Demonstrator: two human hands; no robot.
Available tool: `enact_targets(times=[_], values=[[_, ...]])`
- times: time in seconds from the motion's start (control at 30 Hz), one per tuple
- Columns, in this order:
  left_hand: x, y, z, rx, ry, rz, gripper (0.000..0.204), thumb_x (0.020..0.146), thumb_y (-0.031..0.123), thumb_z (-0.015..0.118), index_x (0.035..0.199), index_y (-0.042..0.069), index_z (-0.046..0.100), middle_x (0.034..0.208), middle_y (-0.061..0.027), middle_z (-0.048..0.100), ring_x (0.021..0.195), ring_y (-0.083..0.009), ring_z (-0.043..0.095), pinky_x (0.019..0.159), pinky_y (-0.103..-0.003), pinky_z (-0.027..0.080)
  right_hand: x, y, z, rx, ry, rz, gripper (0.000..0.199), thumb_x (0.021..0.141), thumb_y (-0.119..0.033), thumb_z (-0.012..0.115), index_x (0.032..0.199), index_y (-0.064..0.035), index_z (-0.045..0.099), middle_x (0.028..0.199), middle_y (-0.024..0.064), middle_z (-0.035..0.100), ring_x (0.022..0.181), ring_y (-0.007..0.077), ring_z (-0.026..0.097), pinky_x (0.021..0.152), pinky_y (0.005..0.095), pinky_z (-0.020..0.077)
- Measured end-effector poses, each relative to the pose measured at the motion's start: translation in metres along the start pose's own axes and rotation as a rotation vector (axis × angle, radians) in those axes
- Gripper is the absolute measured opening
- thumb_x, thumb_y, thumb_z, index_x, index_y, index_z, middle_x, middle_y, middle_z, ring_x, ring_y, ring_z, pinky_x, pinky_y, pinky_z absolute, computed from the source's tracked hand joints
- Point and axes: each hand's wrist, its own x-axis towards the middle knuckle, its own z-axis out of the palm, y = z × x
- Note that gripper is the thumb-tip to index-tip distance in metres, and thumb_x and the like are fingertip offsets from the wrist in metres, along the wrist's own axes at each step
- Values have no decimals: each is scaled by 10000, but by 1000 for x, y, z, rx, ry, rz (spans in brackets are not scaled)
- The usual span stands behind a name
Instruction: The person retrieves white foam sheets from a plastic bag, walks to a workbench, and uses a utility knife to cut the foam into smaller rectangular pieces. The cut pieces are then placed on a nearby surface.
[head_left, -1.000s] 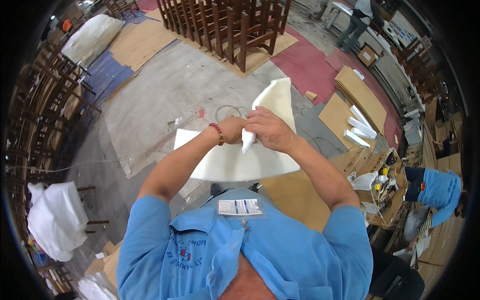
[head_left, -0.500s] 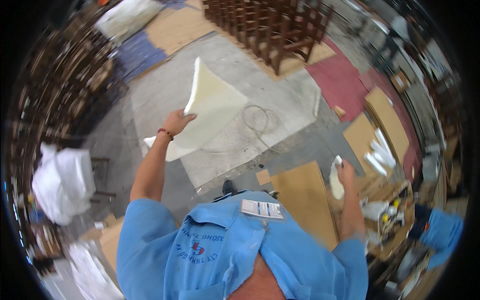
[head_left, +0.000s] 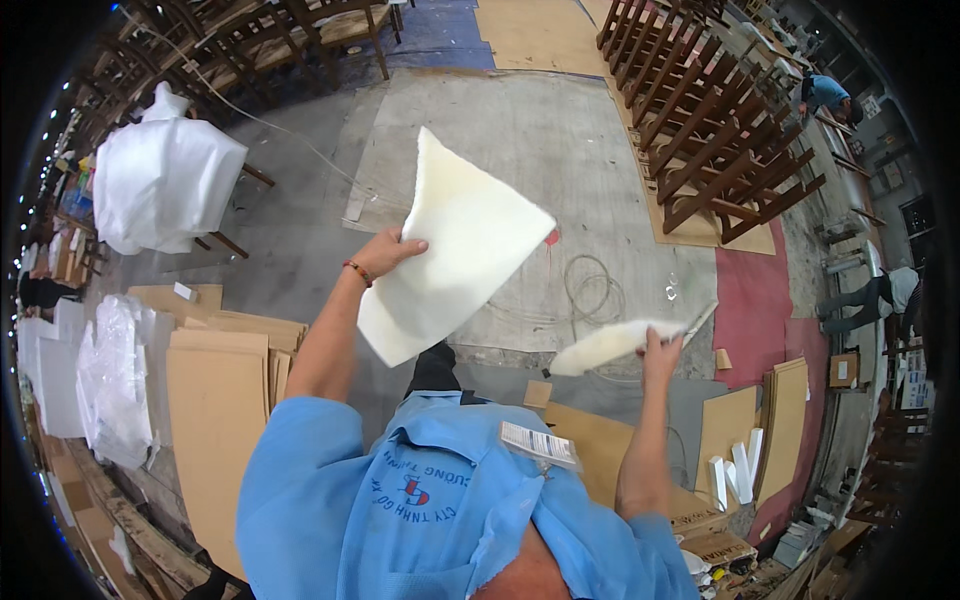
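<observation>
Two white foam sheets (head_left: pixel 450 250) (head_left: pixel 610 345), one in each hand (head_left: pixel 385 252) (head_left: pixel 660 345).

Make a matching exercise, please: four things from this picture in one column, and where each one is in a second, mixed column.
1. large white foam sheet
2. narrow white foam piece
3. stacked wooden chairs
4. flat cardboard sheets

a. on the floor, at the person's left
b. held in the right hand
c. far ahead, to the right
d. held in the left hand

Pairs: 1-d, 2-b, 3-c, 4-a
</observation>
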Motion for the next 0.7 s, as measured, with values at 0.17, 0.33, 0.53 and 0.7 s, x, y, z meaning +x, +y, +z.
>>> enact_targets(times=[0.17,0.33,0.53,0.7], values=[[56,20,-96,165,-250,44,528,788,421,767,1100,6,670,989,-57,694,853,-141,641,812,-285,495,60,-135,168,-70,-352,-515,739,873,-37,571,1488,-50,161,1172,194,583,988,261,615,869,333,490],[100,50,-177,-62,-280,63,534,795,522,726,929,6,696,860,-36,688,734,-105,608,689,-261,495,79,-260,344,-698,-648,-958,585,858,-5,545,1416,-138,425,1278,215,544,992,363,601,882,332,487],[154,62,-217,-307,-331,131,553,793,562,719,840,13,666,781,-42,670,665,-93,590,585,-277,497,67,-344,482,-514,-748,-1484,579,751,2,665,1303,-141,566,1391,148,494,1093,323,567,944,355,467],[196,62,-240,-286,-437,40,534,796,553,715,821,23,659,773,-37,673,643,-90,593,608,-262,517,89,-383,537,-469,-876,-1684,523,693,-44,722,1197,-139,626,1335,122,537,1142,308,532,971,392,438]])
